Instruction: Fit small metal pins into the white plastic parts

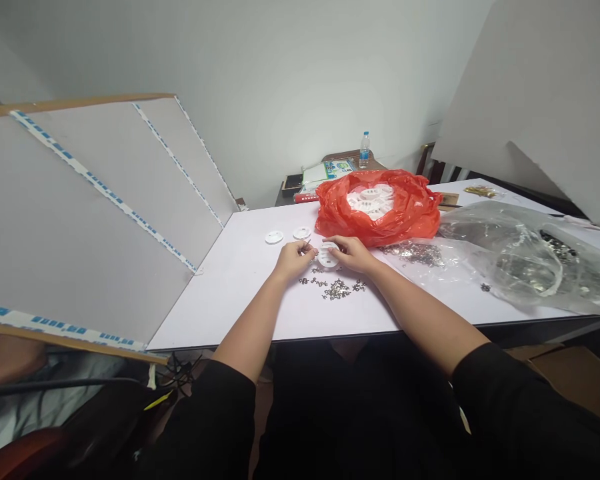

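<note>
We have the white disc [326, 259] lying low over the white surface [240, 293], between our two hands and just beyond the loose pile of small metal pieces [336, 290]. Our right hand [351, 255] is partly open and curved over the disc's right side, the thumb on its face and the fingers reaching round the far edge. Our left hand [291, 261] is nearly closed beside the opposite edge, and thumb and fingertip seem to pinch a small dark piece [307, 245]; we cannot tell its exact shape.

The disc looks like moulded plastic, so we judge it light and fairly stiff, with a smooth face that could skid if pushed from one side. The rim seems the best place to hold it, with a steadying thumb kept off the raised details near the middle, which might be thin enough to crack. The metal pieces look hard and tiny, easy to scatter and better lifted singly by their edges between fingertips.

Two similar discs [274, 237] lie flat to the left, near each other. Beyond our right hand, a red plastic bag [330, 217] holds more white parts [373, 200]; its thin film looks soft and slippery, giving little firm hold.
</note>
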The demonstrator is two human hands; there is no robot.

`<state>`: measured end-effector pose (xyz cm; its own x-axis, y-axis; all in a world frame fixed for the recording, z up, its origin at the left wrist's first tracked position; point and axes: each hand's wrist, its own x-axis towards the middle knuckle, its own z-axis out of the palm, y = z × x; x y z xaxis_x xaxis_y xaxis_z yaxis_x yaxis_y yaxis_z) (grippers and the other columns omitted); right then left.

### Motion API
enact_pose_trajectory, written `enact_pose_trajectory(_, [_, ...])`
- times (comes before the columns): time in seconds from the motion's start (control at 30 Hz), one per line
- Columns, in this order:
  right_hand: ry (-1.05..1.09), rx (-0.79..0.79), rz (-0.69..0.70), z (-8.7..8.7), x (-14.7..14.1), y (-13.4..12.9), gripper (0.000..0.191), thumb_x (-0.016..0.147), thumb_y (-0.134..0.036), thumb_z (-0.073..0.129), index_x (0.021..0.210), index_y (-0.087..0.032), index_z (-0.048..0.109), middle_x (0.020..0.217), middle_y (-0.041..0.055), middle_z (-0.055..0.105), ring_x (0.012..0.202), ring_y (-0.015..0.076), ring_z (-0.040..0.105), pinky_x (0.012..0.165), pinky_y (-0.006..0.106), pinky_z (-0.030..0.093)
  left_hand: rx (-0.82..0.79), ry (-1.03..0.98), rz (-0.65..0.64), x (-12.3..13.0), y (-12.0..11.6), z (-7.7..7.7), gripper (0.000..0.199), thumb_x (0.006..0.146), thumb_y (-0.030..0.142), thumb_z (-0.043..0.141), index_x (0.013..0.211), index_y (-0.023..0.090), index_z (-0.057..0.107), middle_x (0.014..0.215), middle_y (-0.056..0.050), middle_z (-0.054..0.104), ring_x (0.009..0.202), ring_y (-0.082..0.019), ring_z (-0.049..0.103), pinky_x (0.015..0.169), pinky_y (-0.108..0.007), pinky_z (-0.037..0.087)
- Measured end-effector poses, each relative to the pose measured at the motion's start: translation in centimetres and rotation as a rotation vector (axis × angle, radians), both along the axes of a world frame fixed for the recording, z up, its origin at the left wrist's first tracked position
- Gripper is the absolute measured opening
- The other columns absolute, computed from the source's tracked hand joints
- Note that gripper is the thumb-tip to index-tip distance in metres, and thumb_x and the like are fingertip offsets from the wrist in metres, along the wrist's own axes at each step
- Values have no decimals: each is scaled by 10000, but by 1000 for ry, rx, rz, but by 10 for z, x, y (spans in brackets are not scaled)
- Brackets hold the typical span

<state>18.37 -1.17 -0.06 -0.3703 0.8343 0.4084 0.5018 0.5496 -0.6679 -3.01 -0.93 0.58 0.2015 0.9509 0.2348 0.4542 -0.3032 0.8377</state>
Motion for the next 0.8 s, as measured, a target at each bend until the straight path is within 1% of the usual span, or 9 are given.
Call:
enact_pose_trajectory(0.17, [-18, 37, 9, 0, 0, -1, 461, 920, -355, 511, 1276, -97, 654, 1112, 94, 674, 767, 74, 567, 762, 198, 447, 1, 6, -30, 0, -1, 1, 314, 743, 445, 659, 767, 132, 660, 752, -54, 650, 690, -149, 512, 671, -292, 381])
enact_pose_trajectory(0.43, [-38, 37, 7, 0, -5, -2, 445, 939, -350, 497, 1279, -116, 664, 1096, 92, 677, 819, 96, 604, 798, 214, 468, -22, 33, -24, 1, -2, 1, 314, 743, 446, 658, 773, 133, 648, 740, -40, 640, 665, -139, 516, 647, -286, 380])
enact_pose_trajectory(0.6, [-23, 53, 21, 0, -8, -4, 455, 960, -363, 454, 1282, -119, 662, 1148, 96, 668, 960, 135, 644, 869, 241, 485, 26, 32, -27, 2, -1, -2, 313, 739, 450, 682, 746, 144, 613, 735, -31, 623, 672, -136, 509, 652, -281, 387])
enact_pose_trajectory(0.7, [3, 57, 24, 0, -8, -5, 471, 959, -392, 454, 1276, -112, 662, 1155, 104, 667, 950, 139, 646, 858, 244, 492, 55, -43, -67, 3, 0, -4, 322, 741, 446, 697, 822, 147, 608, 814, -37, 632, 710, -134, 528, 672, -274, 410])
enact_pose_trajectory(0.8, [51, 57, 25, 0, -7, -5, 496, 958, -433, 451, 1261, -103, 665, 1130, 105, 674, 897, 127, 639, 810, 227, 490, 10, -141, -135, 5, 1, -4, 369, 738, 438, 709, 947, 149, 615, 895, -48, 645, 758, -141, 565, 703, -273, 445])
